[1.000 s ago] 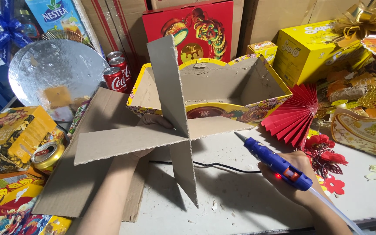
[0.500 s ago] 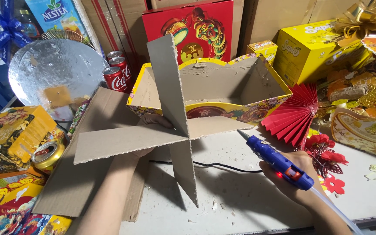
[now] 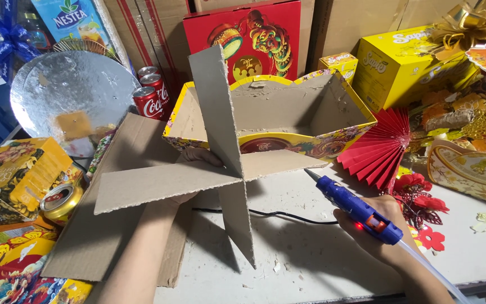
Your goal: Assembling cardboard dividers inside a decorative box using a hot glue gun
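My left hand point(image 3: 198, 160) reaches under a cross of two slotted brown cardboard strips point(image 3: 220, 146) and holds it up above the table; most of the hand is hidden behind the horizontal strip. My right hand point(image 3: 381, 228) grips a blue hot glue gun point(image 3: 352, 205) with a lit red light. Its nozzle points up-left, close to the right end of the horizontal strip. Behind the cross stands an open yellow patterned box point(image 3: 310, 141) with a bare cardboard inside.
A black cord point(image 3: 288, 215) runs across the white table point(image 3: 310, 264). A flat cardboard sheet point(image 3: 113, 225) lies at left beside a gold can point(image 3: 60, 200) and patterned boxes. Red cans point(image 3: 150, 98), a silver round board point(image 3: 68, 93), a red paper fan point(image 3: 378, 149) and yellow boxes crowd the back.
The glue gun has shifted slightly right and away from the cardboard cross. The cross and my left arm stay in place.
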